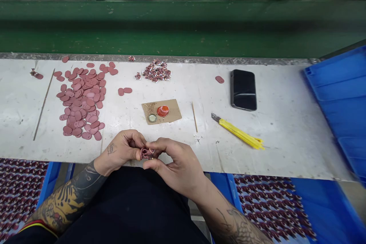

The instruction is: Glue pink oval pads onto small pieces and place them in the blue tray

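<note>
My left hand (121, 150) and my right hand (175, 162) meet at the near edge of the white worktable (286, 129). Together they pinch one small reddish-brown oval piece (146, 153) between fingertips, the fingers of both hands curled closed. A spread of the same reddish oval pieces (81, 101) lies on the table to the upper left. A smaller heap of finished pieces (156, 71) lies at the far edge.
A cardboard scrap (171, 114) carries an orange cap (162, 111) and a metal bottle cap (152, 118). A thin stick (195, 117), a yellow utility knife (237, 132) and a black phone (243, 89) lie to the right. Blue bins (340, 95) stand right and below.
</note>
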Available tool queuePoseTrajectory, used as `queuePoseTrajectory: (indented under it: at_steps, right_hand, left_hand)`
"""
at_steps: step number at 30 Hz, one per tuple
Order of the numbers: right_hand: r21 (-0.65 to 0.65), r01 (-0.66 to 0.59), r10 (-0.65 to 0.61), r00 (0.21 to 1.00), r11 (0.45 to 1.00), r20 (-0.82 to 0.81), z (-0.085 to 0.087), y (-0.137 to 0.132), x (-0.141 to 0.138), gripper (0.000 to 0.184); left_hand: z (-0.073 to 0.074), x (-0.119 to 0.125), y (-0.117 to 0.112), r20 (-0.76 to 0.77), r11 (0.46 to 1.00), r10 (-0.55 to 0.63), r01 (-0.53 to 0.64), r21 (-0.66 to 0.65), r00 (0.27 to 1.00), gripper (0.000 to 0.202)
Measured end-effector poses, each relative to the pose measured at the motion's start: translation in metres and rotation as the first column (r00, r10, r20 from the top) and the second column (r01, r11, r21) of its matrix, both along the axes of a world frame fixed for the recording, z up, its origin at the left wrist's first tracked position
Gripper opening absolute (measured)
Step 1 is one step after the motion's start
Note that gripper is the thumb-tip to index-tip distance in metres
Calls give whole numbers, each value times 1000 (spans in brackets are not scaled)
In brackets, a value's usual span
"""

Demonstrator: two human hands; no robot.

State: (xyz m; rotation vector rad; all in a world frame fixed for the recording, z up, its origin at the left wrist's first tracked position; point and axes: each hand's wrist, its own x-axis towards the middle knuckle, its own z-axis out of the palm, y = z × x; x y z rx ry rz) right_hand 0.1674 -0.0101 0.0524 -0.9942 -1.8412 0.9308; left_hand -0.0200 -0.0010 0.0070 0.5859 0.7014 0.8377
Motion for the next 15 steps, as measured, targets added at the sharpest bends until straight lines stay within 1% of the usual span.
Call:
queuePoseTrajectory:
  at_steps: [5,9,15]
  right_hand:
    - [-2,-2,2,1000,1000,-1,0,0,0,28]
    - [14,-1,1,1000,1000,-3,-2,0,1,29]
    - [13,-13,13,1000,1000,-4,-1,0,1,27]
  left_hand:
    - [-2,0,0,-11,1000,12,-12,11,1000,39]
    - [-3,-1,0,-4,1000,-1,1,17,1000,37]
    - [-3,-1,-1,12,1000,-1,1,1,1000,35]
